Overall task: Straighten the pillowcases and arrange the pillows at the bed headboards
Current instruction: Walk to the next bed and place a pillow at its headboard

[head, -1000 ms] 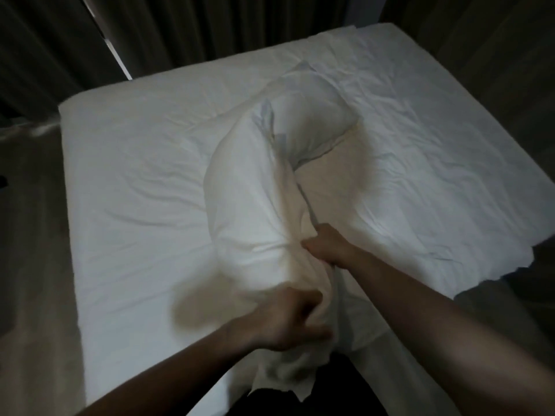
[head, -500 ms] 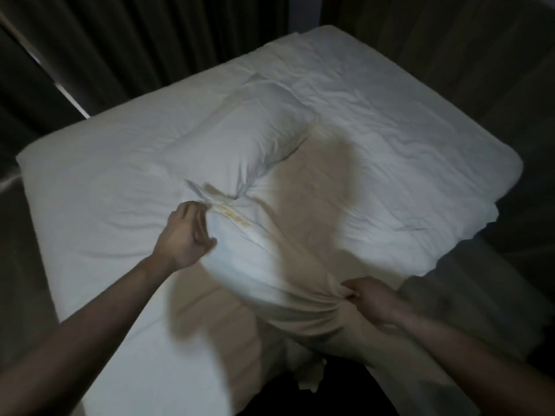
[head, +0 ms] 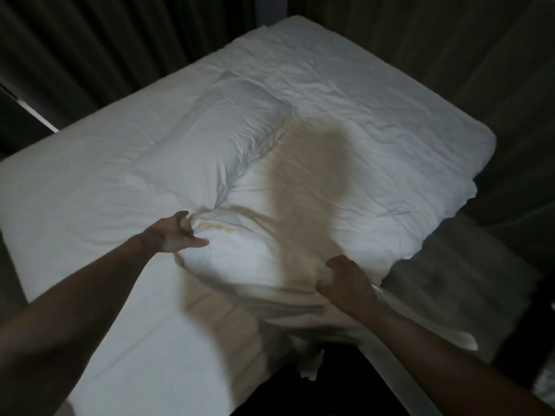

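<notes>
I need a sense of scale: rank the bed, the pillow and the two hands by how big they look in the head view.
1. Bed, filling most of the view.
2. Pillow, lying across its middle.
3. Left hand and right hand, which look about alike; both sit nearer the camera than the rest, so I won't rank them apart.

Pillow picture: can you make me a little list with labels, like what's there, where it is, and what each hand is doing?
pillow: white pillow, lying flat across the middle of the bed
pillowcase: loose near end bunched and wrinkled, with a yellowish mark near the left hand
left hand: left hand grips the near left corner of the pillowcase
right hand: right hand pinches the near right edge of the pillowcase
bed: white wrinkled sheet covers the bed
background: dark curtains behind the bed
light: dim room, with a shadow on the sheet
</notes>
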